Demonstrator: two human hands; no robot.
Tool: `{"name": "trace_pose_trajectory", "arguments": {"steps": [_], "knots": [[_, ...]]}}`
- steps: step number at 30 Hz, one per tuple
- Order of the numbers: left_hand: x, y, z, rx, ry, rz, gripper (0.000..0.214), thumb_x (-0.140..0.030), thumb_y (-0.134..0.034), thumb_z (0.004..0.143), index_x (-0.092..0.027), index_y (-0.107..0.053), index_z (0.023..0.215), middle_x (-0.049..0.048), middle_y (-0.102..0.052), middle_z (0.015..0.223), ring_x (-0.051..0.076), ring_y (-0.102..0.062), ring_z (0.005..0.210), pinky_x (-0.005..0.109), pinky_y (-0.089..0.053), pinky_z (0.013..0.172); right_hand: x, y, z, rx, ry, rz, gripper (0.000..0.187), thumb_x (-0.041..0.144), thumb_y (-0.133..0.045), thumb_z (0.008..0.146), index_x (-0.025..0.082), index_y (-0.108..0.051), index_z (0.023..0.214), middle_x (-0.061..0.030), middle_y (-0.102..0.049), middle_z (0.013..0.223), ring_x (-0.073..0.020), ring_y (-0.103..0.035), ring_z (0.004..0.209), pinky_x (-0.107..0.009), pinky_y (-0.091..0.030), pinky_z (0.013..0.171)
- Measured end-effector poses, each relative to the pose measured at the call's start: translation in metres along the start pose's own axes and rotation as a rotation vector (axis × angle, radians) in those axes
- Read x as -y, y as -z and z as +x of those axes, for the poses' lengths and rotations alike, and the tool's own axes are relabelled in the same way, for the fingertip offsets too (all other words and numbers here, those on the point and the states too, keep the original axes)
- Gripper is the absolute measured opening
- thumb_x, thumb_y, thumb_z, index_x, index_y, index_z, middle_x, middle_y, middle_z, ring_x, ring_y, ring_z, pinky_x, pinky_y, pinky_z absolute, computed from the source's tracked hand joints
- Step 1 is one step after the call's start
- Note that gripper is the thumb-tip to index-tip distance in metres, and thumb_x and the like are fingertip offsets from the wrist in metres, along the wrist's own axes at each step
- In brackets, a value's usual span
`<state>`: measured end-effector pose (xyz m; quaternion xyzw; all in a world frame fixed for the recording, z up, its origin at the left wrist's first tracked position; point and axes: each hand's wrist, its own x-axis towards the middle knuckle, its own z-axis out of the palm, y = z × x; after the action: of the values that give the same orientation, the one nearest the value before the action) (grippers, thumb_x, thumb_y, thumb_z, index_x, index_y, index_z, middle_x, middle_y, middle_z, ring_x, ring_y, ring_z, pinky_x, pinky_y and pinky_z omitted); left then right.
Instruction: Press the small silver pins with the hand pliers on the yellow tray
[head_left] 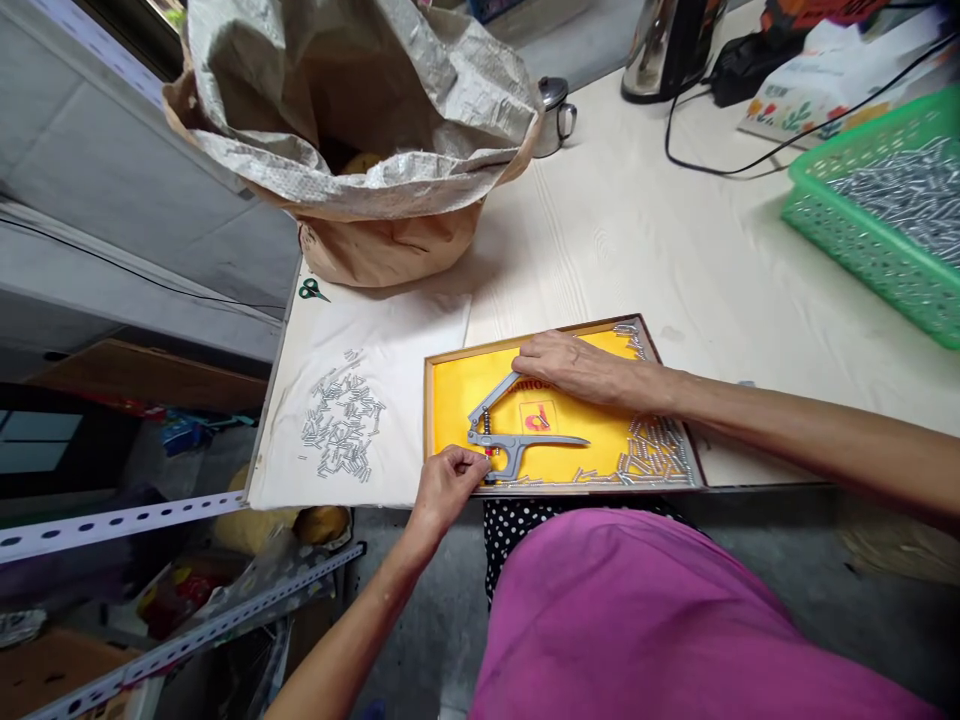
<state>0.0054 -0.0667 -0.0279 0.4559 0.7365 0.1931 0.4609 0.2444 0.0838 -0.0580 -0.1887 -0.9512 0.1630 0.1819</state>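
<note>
Grey snap-fastener pliers [517,441] with a coil spring lie in a shallow yellow-lined tray [454,352], their handles spread wide apart. My right hand [574,367] is closed over the end of the upper handle. My left hand [448,487] has thumb and fingertips pinched together right at the pliers' jaw, near a small red part. Whatever sits between those fingertips is too small to make out. Small silvery metal pieces [654,452], thin and rod-like, are heaped in the tray's right corner and along its near edge.
Left of the tray, more metal pieces [341,425] lie scattered on white cloth. Green scissors [312,290] are at the table's left edge. A large woven sack [390,240] stands behind. A green basket [855,225] of metal pieces, a cable [720,172] and a metal cup [551,120] occupy the far side.
</note>
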Motion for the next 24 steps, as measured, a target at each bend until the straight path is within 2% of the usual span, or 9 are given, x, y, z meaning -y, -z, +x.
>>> {"name": "trace_pose_trajectory", "arguments": {"steps": [4,8,15,21,24], "knots": [[-0.001,0.002,0.002,0.067,0.079,-0.030,0.036,-0.049,-0.073,0.062,-0.014,-0.067,0.069,0.0008,-0.063,0.060,0.011,-0.051,0.055,0.023,-0.037,0.054,0.002,0.000,0.002,0.004,0.011,0.003,0.026,0.021,-0.028,0.103,0.020,-0.051,0.091,-0.0051,-0.054,0.087,-0.0184,-0.042,0.080,-0.032,-0.033,0.077],[-0.004,0.003,0.002,0.138,0.095,-0.035,0.034,-0.048,-0.072,0.062,-0.014,-0.063,0.064,-0.0016,-0.058,0.057,0.010,-0.047,0.053,0.022,-0.034,0.053,0.005,-0.002,0.002,0.001,-0.001,-0.029,0.026,0.021,-0.028,0.103,0.019,-0.051,0.091,-0.0049,-0.054,0.086,-0.0186,-0.043,0.081,-0.032,-0.032,0.079],[-0.005,0.002,0.002,0.123,0.084,0.035,0.031,-0.044,-0.068,0.066,-0.014,-0.062,0.062,-0.0020,-0.055,0.055,0.009,-0.044,0.052,0.023,-0.032,0.053,0.005,-0.012,-0.003,-0.014,-0.038,-0.084,0.019,0.022,-0.035,0.102,0.020,-0.052,0.093,-0.0046,-0.057,0.089,-0.0194,-0.044,0.085,-0.034,-0.030,0.083],[-0.001,0.003,0.003,0.167,0.061,0.090,0.029,-0.043,-0.067,0.067,-0.014,-0.064,0.061,-0.0016,-0.055,0.054,0.010,-0.045,0.052,0.023,-0.032,0.052,0.015,-0.006,-0.003,-0.021,-0.082,-0.105,0.022,0.020,-0.034,0.102,0.019,-0.053,0.090,-0.0051,-0.058,0.088,-0.0191,-0.046,0.083,-0.034,-0.029,0.079],[0.000,0.003,0.003,0.150,0.052,0.092,0.029,-0.043,-0.068,0.067,-0.014,-0.065,0.064,-0.0004,-0.058,0.057,0.011,-0.048,0.054,0.023,-0.035,0.054,0.021,-0.004,-0.005,-0.027,-0.109,-0.113,0.025,0.019,-0.031,0.102,0.019,-0.054,0.091,-0.0059,-0.058,0.090,-0.0197,-0.046,0.084,-0.034,-0.030,0.079]]}}
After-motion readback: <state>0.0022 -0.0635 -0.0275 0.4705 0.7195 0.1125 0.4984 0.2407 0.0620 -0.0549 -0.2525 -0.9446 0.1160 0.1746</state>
